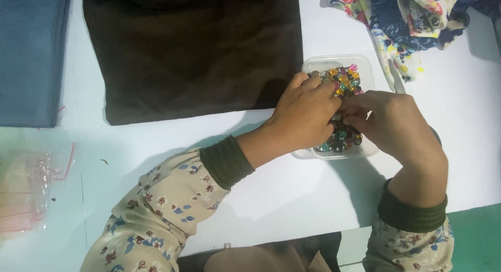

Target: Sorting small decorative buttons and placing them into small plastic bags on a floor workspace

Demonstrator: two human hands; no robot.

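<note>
Both hands meeting over clear plastic tray (365,63) of coloured beads (344,78) on white table (292,194): left hand (305,118) curling fingers down into the bead heap, right hand (399,126) bunching fingertips together at mid-tray, apparently pinching something small, exact item hidden. Likely risking tipping or shoving the light tray with wrists pressing on its near rim, scattering beads rolling across table and off the edge. Farther back, maybe snagging brown cloth (193,53) touching tray's left side, or knocking scissors (396,79) lying by floral fabric (412,21).
</note>
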